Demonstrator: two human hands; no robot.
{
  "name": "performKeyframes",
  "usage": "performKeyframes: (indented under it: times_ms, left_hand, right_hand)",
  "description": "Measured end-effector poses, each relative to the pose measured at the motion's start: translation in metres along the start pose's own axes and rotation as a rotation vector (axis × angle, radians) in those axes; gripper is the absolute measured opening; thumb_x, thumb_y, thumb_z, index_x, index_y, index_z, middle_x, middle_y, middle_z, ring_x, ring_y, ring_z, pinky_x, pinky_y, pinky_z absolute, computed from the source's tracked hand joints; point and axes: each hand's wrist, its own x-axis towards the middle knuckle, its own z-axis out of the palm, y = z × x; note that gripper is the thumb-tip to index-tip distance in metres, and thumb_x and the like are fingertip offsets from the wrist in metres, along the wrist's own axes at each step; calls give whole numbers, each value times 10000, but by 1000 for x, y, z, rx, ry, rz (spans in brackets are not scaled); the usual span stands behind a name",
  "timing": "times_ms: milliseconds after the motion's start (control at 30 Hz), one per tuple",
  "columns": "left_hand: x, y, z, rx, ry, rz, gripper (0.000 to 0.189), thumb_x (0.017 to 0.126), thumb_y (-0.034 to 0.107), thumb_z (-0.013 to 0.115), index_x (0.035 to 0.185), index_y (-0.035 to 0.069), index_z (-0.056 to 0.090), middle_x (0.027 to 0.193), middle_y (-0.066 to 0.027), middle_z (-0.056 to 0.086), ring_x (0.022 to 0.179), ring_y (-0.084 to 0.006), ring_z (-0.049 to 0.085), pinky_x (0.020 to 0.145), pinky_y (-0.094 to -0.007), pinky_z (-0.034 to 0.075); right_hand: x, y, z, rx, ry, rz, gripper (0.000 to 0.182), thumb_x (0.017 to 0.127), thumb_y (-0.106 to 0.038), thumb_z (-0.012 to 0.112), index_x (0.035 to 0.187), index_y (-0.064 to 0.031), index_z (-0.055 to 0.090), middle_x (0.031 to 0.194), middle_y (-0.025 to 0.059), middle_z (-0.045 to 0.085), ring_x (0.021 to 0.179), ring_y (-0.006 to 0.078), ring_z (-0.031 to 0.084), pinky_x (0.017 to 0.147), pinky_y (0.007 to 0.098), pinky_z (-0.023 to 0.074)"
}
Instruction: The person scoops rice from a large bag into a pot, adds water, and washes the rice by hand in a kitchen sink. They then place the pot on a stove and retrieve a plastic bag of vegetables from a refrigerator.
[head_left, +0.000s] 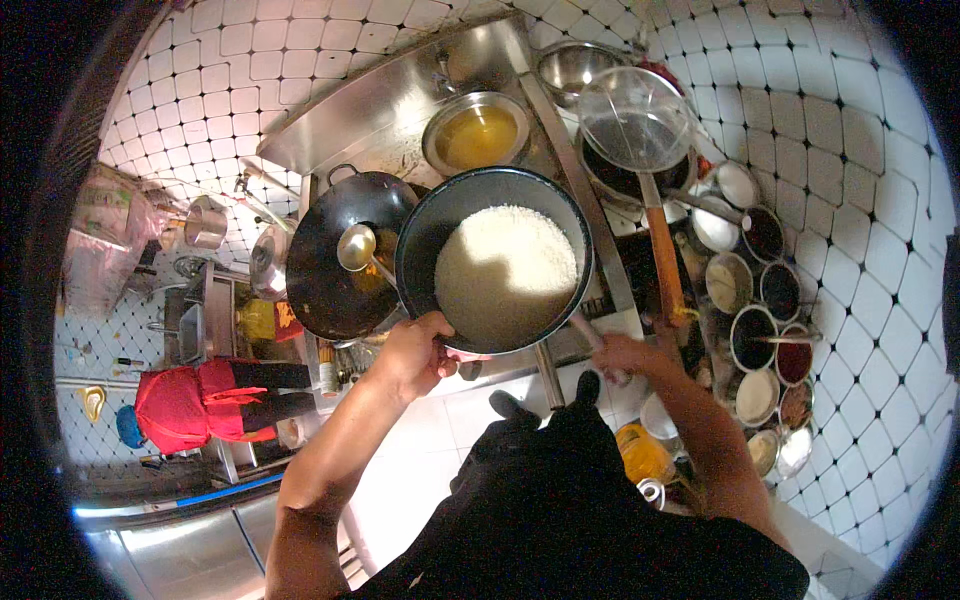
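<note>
A deep dark pan (491, 180) with a pile of white grains, perhaps rice, is held up in front of me. My left hand (420, 352) grips its near left rim, the thumb over the edge. My right hand (626, 356) is closed around a slim handle (585, 330) at the pan's near right side; which utensil it belongs to is partly hidden. A black wok (322, 247) stands at the left, and a metal ladle (356, 247) lies over it. Behind the pan sits a metal bowl of yellowish liquid (480, 139). A bare metal handle (550, 375) sticks out below the pan.
A mesh strainer (636, 120) with a wooden handle lies over a dark pot at the right. Several seasoning containers (754, 337) line the tiled wall. A yellow jug (643, 454) stands low right. A person in a red apron (199, 405) is at the far left.
</note>
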Motion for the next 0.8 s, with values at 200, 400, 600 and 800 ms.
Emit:
performKeyframes:
  times_ms: [200,400,600,800]
  left_hand:
    - [42,30,-28,-63,-203,-62,284,929,116,321,1116,-65,434,883,-259,628,831,-344,671,409,-249,401]
    - [117,71,-21,-198,-165,-85,350,924,169,311,1140,-86,415,1009,-355,573,789,-341,669,376,-181,466]
    - [195,126,-22,-322,-273,-118,337,905,125,343,1178,-71,373,905,-235,589,766,-385,651,409,-253,559]
    - [259,180,-59,-356,-226,-193,360,907,148,340,1186,-71,405,918,-270,601,832,-385,642,391,-203,513]
  right_hand:
    - [-48,-42,79,489,340,-152,334,813,-150,599,1057,2,428,681,79,547,516,152,544,414,314,441]
    - [-26,-129,58,380,595,-307,258,852,-131,582,1005,22,441,686,86,556,525,167,541,435,331,429]
    - [42,-176,16,380,564,-329,260,822,-140,610,957,4,440,628,99,551,491,171,530,430,335,421]
    - [65,-273,-38,573,486,-246,254,805,-132,603,962,2,455,598,92,548,497,179,535,429,341,406]
